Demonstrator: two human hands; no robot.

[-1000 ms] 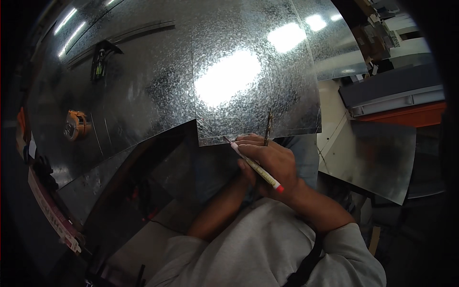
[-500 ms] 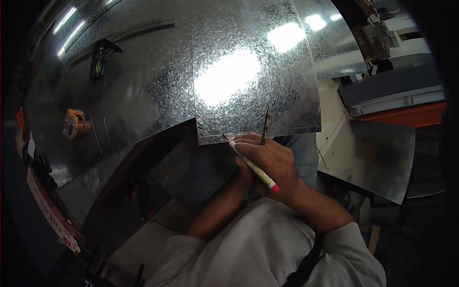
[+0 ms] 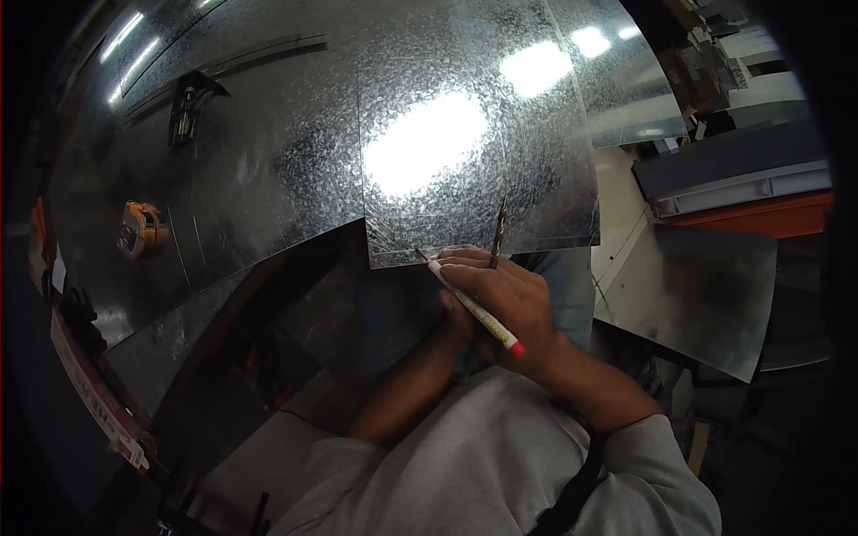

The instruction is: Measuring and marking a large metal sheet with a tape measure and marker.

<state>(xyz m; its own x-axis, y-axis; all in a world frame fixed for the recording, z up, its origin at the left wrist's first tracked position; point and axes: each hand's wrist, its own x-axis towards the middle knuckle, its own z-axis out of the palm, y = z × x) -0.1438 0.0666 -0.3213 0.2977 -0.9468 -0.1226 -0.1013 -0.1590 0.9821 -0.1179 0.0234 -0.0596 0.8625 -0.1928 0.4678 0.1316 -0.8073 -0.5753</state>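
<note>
My right hand (image 3: 505,299) is closed round a white marker pen (image 3: 478,314) with a red end. The pen's dark tip is at the near edge of a shiny galvanised metal sheet (image 3: 545,161), close to its near left corner. A thin dark twisted rod, like a drill bit (image 3: 498,234), sticks out past the fingers of the same hand and lies over the sheet. Below and left of it is my left hand (image 3: 458,317), mostly hidden behind the right one. Its thumb side shows, but its fingers are out of sight.
An orange tape measure (image 3: 141,230) and a black-and-green tool (image 3: 185,116) lie on the larger metal sheet (image 3: 259,196) to the left. Long thin strips (image 3: 259,58) lie farther back. Another metal sheet (image 3: 715,286) juts out at the right, beside a grey-and-orange unit (image 3: 742,179).
The metal sheet's near edge and my right hand with the marker pen have shifted very slightly. The grip on the pen looks the same.
</note>
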